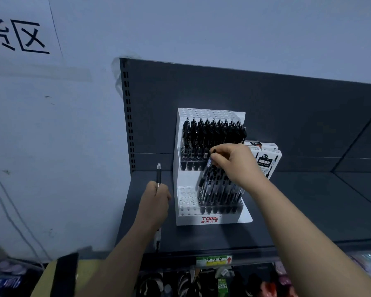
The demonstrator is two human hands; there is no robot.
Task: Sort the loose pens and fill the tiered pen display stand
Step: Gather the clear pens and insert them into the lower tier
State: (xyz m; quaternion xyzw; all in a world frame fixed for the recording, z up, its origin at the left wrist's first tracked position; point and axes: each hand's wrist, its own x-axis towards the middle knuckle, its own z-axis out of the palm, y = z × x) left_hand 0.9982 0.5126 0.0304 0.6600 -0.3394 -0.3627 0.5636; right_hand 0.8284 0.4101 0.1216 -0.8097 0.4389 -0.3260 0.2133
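A white tiered pen display stand (210, 220) marked TOME sits on a dark grey shelf (308, 211). Its upper tier is full of black pens (212, 136). Black pens (219, 194) also fill most of the lower tier, with bare holes (185, 197) at its left. My right hand (234, 162) pinches the top of one black pen (208, 168) that leans among the lower-tier pens. Left of the stand, my left hand (155, 202) grips a black pen (158, 173) upright, with its clear tip pointing up.
White pen boxes (266, 159) stand right of the stand against the shelf's back panel. A price label (214, 260) runs along the shelf's front edge. Below it hang dark goods. A yellowish box with a black item (65, 273) lies at lower left.
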